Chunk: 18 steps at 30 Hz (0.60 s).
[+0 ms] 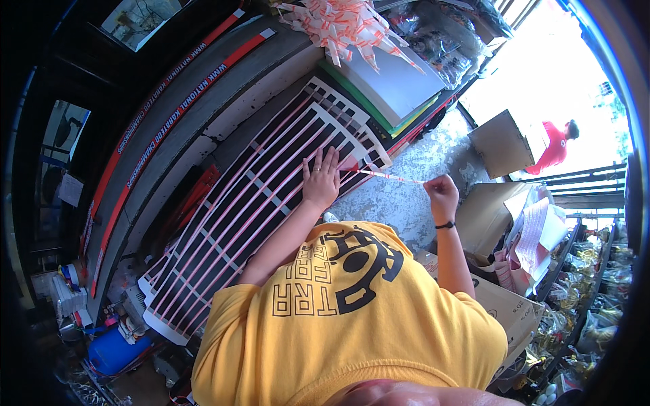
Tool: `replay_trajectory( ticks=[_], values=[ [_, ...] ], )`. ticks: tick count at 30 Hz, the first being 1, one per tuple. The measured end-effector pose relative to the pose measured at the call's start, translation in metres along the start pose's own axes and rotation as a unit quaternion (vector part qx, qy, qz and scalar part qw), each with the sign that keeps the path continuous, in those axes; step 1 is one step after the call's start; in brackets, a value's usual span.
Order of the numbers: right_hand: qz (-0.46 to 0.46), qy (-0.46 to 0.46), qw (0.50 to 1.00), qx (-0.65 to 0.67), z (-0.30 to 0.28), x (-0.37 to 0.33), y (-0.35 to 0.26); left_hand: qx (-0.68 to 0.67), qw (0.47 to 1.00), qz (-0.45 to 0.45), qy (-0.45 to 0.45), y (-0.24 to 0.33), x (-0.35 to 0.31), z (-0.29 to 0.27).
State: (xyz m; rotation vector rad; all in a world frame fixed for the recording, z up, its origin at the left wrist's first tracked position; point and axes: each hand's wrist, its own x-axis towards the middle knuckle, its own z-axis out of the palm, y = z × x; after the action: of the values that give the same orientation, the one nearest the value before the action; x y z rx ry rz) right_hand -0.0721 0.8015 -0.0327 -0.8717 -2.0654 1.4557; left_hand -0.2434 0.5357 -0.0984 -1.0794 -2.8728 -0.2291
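Observation:
My left hand point(321, 179), a ring on one finger, lies flat with its fingers stretched on a long dark sheet point(271, 172) that has a white border and lengthwise pink-and-white strips. At the sheet's right end, a thin white strip with orange marks point(393, 176) runs taut to my right hand point(443, 196). That hand is closed in a pinch on the strip's far end, off to the right above the floor. A second sheet point(342, 101) of similar look lies partly under the first.
A tangle of white-and-orange strips point(338, 27) lies on a stack of boards point(389, 84) at the back. Two red printed bands point(169, 118) curve along the left. Open cardboard boxes point(491, 216) and racks of bagged items point(575, 298) stand right. A person in red point(547, 145) is outside.

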Motion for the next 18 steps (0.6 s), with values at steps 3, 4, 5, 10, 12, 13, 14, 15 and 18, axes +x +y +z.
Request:
replay_trajectory(
  ticks=[3,4,5,10,12,13,14,15,18],
  values=[
    [0.019,-0.058,0.998,-0.014,-0.014,-0.009,0.007,0.009,1.000,0.000,-0.006,0.000,0.000,0.002],
    [0.023,-0.073,0.996,-0.036,-0.018,-0.011,0.010,0.008,1.000,0.004,-0.004,-0.001,0.000,0.002],
    [0.039,-0.061,0.997,0.030,-0.016,-0.010,0.014,0.009,1.000,0.006,0.012,0.000,-0.001,0.002],
    [0.041,-0.034,0.991,0.121,-0.008,-0.004,0.028,0.005,1.000,-0.002,-0.011,0.001,0.002,-0.002],
    [0.065,-0.016,0.994,0.087,-0.012,-0.004,0.031,0.008,1.000,-0.003,-0.013,0.001,0.002,-0.002],
    [0.053,-0.016,0.995,0.080,-0.013,-0.005,0.032,0.014,1.000,0.002,-0.001,0.002,0.002,-0.002],
    [0.064,-0.020,0.995,0.069,-0.014,-0.005,0.032,0.021,1.000,-0.001,-0.011,0.001,0.001,-0.002],
    [0.061,-0.014,0.996,0.058,-0.015,-0.004,0.032,0.028,1.000,-0.001,-0.013,0.001,0.001,-0.002],
    [0.068,-0.003,0.996,0.053,-0.013,-0.001,0.034,0.027,1.000,0.005,-0.005,0.000,0.000,-0.002]
  ],
)
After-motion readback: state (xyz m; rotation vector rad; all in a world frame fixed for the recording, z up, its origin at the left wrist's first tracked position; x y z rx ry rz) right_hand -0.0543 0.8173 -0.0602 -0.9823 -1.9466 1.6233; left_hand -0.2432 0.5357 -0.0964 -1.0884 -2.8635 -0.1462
